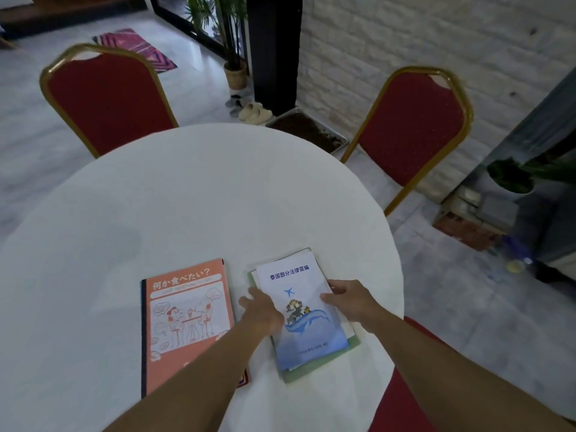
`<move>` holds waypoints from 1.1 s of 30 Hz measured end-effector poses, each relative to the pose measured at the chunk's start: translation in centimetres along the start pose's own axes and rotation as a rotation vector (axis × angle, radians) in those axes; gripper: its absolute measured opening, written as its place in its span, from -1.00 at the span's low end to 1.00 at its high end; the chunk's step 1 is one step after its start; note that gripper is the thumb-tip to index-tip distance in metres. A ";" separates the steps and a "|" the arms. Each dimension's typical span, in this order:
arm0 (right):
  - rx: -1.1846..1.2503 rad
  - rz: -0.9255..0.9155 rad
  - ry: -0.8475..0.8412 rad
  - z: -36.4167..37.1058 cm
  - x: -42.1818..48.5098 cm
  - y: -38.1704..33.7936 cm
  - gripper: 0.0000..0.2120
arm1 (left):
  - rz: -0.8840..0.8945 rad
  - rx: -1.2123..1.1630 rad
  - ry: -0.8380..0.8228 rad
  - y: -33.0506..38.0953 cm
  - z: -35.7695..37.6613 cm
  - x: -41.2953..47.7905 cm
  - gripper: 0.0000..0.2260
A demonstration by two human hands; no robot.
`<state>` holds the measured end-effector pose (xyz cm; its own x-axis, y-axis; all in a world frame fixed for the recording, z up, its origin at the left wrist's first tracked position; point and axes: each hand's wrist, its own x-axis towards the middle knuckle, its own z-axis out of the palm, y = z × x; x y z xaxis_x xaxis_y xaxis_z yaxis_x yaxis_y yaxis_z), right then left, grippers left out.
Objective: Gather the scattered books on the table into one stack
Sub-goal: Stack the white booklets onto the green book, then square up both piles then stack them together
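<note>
— Where's the stack (307,319)?
— At the table's (202,198) five o'clock; the orange book (187,325) lies at its nine (just apart).
— Hands?
— The left hand (261,311) presses its nine-o'clock edge, fingers straight; the right hand (350,299) grips the three-o'clock edge.

Arms extended forward; left grip (263,311) flat, fingers (247,302) spread; right grip (349,299) pinching top book (299,285) edge, thumb on cover.
</note>
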<state>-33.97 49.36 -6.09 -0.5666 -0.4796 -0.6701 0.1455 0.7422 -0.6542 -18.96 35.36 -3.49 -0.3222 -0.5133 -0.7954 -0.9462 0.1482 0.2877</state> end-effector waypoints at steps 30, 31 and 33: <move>-0.333 -0.205 0.296 5.0 -1.0 -5.6 -0.36 | 0.233 -0.158 0.286 -9.1 -6.2 2.1 -0.44; -0.342 -0.237 0.272 6.0 -1.1 -6.4 -0.39 | 0.216 -0.156 0.303 -10.2 -7.0 2.0 -0.45; -0.379 -0.285 0.187 8.0 -1.3 -7.7 -0.41 | 0.173 -0.130 0.328 -12.4 -8.2 1.8 -0.45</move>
<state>-27.83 40.52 -2.98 -0.6813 -0.6217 -0.3864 -0.3210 0.7282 -0.6055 -7.53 25.66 -4.06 -0.4301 -0.7360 -0.5228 -0.8602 0.1584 0.4847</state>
